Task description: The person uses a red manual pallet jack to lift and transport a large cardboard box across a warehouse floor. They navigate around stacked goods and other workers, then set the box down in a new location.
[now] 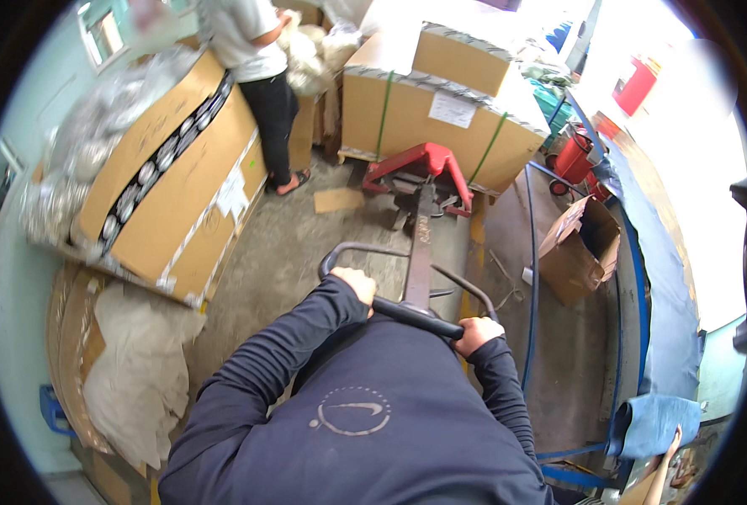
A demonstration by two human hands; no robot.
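Both my hands grip the black handle bar (415,317) of a red pallet jack (428,160). My left hand (357,286) is closed round the bar's left end, and my right hand (478,335) round its right end. From the handle a dark steel shaft (421,244) runs forward to the jack's red body. The jack stands against a large strapped carton (432,126) on a pallet; its forks are hidden. The handle is close to my body.
At left stands a big cardboard box (180,185) under clear plastic. Beyond it a person (260,76) handles plastic bags. Blue metal frames (532,252) and an opened carton (580,252) line the right side. Another person's hand (675,442) touches blue material (655,425). Flat cardboard (338,200) lies on the floor.
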